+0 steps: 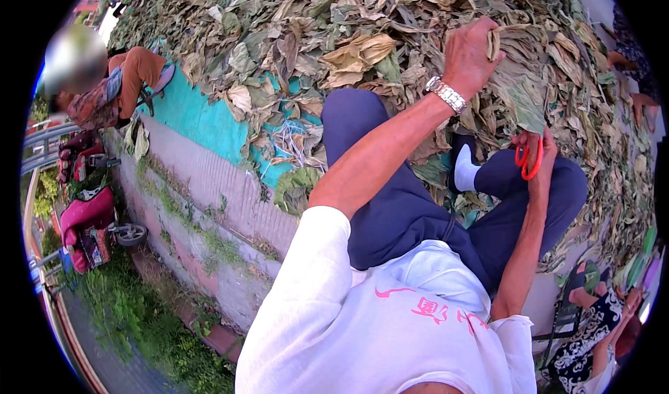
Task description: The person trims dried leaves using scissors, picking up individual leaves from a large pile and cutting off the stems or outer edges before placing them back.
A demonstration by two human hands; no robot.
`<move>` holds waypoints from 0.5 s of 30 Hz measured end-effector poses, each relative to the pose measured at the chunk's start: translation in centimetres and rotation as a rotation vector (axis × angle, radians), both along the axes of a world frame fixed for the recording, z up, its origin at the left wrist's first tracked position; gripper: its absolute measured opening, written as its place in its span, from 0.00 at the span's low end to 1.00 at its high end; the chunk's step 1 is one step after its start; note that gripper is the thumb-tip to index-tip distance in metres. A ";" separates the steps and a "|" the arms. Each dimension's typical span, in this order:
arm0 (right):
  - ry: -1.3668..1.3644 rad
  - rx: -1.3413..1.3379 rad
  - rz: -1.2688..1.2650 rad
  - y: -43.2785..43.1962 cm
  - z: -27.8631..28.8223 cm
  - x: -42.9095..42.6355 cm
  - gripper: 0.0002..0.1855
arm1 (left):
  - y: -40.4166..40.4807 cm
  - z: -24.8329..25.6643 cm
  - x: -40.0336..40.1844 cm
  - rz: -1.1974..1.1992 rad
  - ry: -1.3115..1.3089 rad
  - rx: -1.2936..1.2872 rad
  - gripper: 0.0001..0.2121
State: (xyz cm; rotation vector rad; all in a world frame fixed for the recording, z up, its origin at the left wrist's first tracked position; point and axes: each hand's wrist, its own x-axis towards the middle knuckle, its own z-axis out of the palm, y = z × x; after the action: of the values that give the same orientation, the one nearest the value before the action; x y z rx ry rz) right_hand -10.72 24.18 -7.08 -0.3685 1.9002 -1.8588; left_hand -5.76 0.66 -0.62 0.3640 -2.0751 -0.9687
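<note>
My left hand (470, 54), with a metal-band watch on its wrist, grips a folded bunch of large dried leaves (525, 99) at the upper right. The greenish-brown leaves hang down towards my right hand (545, 153). Red-handled scissors (531, 165) sit in my right hand, near the lower end of the bunch. Their blades are hidden behind the leaf and fingers. Around both hands spreads a thick heap of dry, crumpled leaves (360, 54).
A turquoise sheet (198, 114) shows under the heap, beside a concrete ledge (209, 185). White string (290, 138) lies tangled near my knee. A seated person (130, 80) is at the upper left, others along the right. A scooter (91, 227) stands below the ledge.
</note>
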 end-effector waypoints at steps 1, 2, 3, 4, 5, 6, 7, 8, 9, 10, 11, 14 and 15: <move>-0.007 -0.046 0.014 0.0 -0.2 -0.1 0.06 | 0.3 0.3 0.0 0.013 0.009 0.005 0.19; -0.012 -0.090 0.028 -0.2 -0.3 -0.1 0.07 | 0.3 0.0 0.1 0.015 0.036 0.007 0.19; -0.002 -0.079 0.042 -0.2 -0.3 -0.2 0.08 | 0.3 0.0 0.1 0.017 0.026 0.034 0.19; 0.008 -0.067 0.058 -0.3 -0.3 -0.2 0.09 | 0.4 0.0 0.3 0.022 0.018 0.062 0.19; 0.017 -0.057 0.072 -0.4 -0.3 -0.2 0.09 | 0.4 0.0 0.4 0.042 0.026 0.052 0.19; 0.023 -0.074 0.089 -0.5 -0.2 -0.2 0.09 | 0.4 -0.1 0.5 0.058 0.034 0.043 0.19; 0.026 -0.089 0.105 -0.5 -0.2 -0.3 0.10 | 0.5 -0.3 0.4 0.073 0.041 0.038 0.18; 0.027 -0.104 0.122 -0.6 -0.2 -0.3 0.10 | 0.5 -0.4 0.4 0.082 0.057 0.029 0.18; 0.040 -0.107 0.132 -0.1 -0.5 -0.7 0.11 | 0.7 -0.5 0.0 0.084 0.040 0.027 0.18; 0.052 -0.089 0.124 -0.2 -0.5 -0.7 0.11 | 0.8 -0.6 -0.1 0.095 0.020 0.025 0.18; 0.062 -0.072 0.119 -0.2 -0.4 -0.4 0.11 | 0.9 -0.7 -0.1 0.113 0.057 0.033 0.17; 0.106 0.032 0.066 0.8 0.1 -0.4 0.14 | 1.6 0.0 0.0 0.076 0.029 0.058 0.11; 0.107 0.042 0.067 1.0 0.2 -0.5 0.15 | 1.6 0.6 0.0 0.058 -0.004 0.084 0.09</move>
State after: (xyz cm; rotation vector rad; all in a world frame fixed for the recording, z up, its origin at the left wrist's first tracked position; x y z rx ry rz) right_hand -11.27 25.20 -6.87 -0.5210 1.9686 -1.7858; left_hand -5.77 2.29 -0.02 0.4677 -2.0208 -1.0236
